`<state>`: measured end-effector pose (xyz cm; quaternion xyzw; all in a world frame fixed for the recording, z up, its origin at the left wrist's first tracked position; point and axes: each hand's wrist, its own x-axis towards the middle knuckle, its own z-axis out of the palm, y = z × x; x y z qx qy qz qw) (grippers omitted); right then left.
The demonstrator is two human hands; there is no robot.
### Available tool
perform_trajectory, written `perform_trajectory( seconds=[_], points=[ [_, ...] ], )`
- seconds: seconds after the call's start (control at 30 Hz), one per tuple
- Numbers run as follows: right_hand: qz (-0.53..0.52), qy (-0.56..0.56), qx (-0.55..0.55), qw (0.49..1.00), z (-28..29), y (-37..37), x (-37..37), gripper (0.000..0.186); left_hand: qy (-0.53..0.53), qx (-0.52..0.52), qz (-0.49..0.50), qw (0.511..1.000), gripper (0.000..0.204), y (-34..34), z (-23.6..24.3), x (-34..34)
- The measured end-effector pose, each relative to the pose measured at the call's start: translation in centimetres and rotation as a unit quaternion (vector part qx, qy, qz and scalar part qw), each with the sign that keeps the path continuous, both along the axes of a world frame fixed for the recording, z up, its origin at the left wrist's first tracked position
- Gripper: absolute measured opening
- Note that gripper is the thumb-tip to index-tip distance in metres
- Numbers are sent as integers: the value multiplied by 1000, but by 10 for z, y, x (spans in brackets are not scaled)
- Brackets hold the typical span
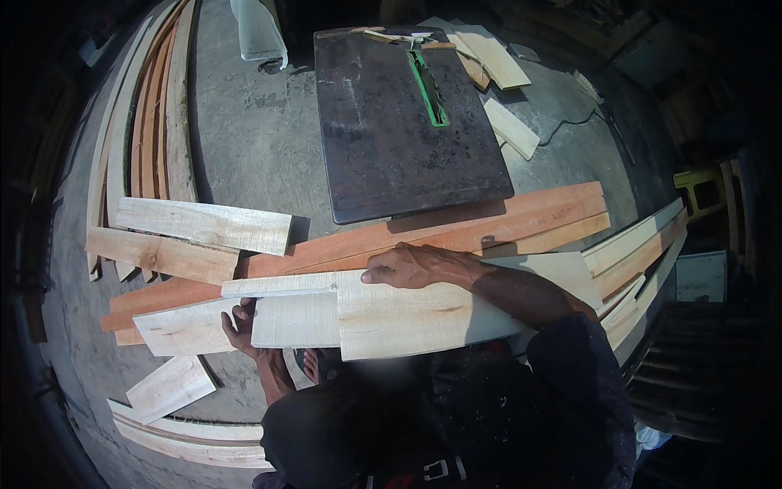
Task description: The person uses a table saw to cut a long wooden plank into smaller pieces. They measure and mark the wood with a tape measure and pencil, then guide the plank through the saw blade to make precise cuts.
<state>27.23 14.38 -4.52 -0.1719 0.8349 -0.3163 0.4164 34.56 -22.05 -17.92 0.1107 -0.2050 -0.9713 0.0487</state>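
Over my lap lies a pale wide board (407, 320), tilted slightly up to the right. My right hand (407, 266) rests on its far edge, fingers curled over and closed on it. A narrow pale strip (277, 284) reaches left from under that hand. Below the strip, a shorter pale board (295, 320) shows beside the wide board; whether they touch or overlap is hard to tell. At the left end of these pieces my left hand (244, 328) grips the shorter board's end with bent fingers, partly hidden behind the wood.
Ahead stands a dark table saw (375, 155) with a blade in a green-edged slot (428, 88). Reddish planks (538, 213) lie beyond my hands. Loose pale boards (204, 224) and long stacked planks (163, 114) lie left. More planks (643, 248) lie right; a cable (566, 122) crosses the floor.
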Motion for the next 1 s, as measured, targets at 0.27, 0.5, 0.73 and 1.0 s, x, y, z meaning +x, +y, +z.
perform_trajectory(
  seconds=[0.27, 0.5, 0.73, 1.0],
  points=[
    [-31, 66, 33, 997, -62, 33, 14, 50, -90, -279, 10, 956, 34, -10, 13, -7],
    [-82, 279, 38, 956, -73, 39, 52, 40, -142, -657, -139, 728, 51, -11, 32, -14],
    [-457, 487, 252, 701, -73, 196, 117, 35, -130, -705, -145, 682, 57, -10, 2, -26],
    [-639, -10, 397, 659, -91, 360, 221, 91, -132, -698, -122, 693, 56, -21, -24, -26]
  ],
)
